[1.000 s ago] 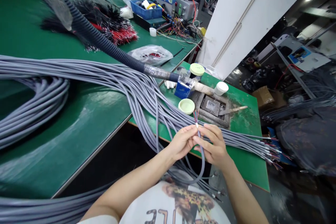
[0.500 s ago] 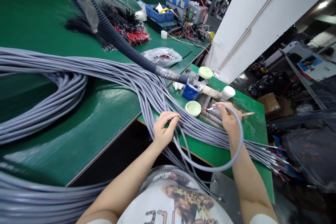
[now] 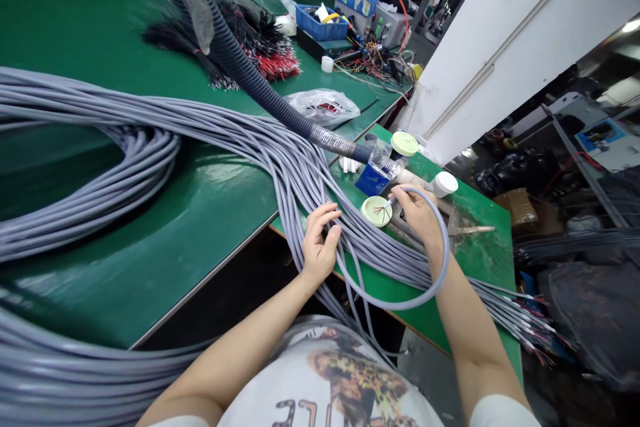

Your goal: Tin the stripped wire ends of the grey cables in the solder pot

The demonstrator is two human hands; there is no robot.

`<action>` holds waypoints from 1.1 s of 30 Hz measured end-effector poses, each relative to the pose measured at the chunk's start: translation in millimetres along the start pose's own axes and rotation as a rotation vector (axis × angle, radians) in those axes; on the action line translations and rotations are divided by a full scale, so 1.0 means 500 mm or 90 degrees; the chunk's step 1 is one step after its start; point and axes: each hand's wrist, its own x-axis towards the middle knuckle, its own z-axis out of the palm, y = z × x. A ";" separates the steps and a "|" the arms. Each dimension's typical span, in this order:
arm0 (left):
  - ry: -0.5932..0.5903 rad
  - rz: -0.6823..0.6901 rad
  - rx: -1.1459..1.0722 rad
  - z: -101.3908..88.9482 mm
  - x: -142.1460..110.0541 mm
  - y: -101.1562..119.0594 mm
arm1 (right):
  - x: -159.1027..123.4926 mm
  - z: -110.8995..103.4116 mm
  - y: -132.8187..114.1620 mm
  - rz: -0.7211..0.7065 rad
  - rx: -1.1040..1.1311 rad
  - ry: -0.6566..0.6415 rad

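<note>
My right hand [image 3: 419,212] pinches a grey cable [image 3: 442,267] near its stripped end, and the cable loops down below the wrist. Thin black and red wires [image 3: 383,211] fan out from that end over a shallow pale green dish [image 3: 370,215]. Nothing shows in my left hand [image 3: 321,244], whose fingers are parted and curved above the bundle of grey cables [image 3: 300,167]. The bundle runs from the left across the tables and under my right forearm. Its far ends [image 3: 533,320] show stripped, coloured wires at the right.
A ribbed dark hose [image 3: 250,80] slants over the table to a blue box [image 3: 373,179]. Behind the dish stand a pale green lid [image 3: 405,143] and a white cup [image 3: 445,183]. Black and red wires [image 3: 270,47], a plastic bag [image 3: 323,107] and a blue bin [image 3: 321,23] lie farther back.
My right hand has moved left, bringing the cable's wire ends over the green dish. My left hand's fingers have spread from a near pinch. The whole view has shifted slightly.
</note>
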 end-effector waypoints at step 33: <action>-0.021 0.015 0.032 -0.001 -0.001 -0.001 | -0.023 -0.155 0.156 0.120 -0.216 0.154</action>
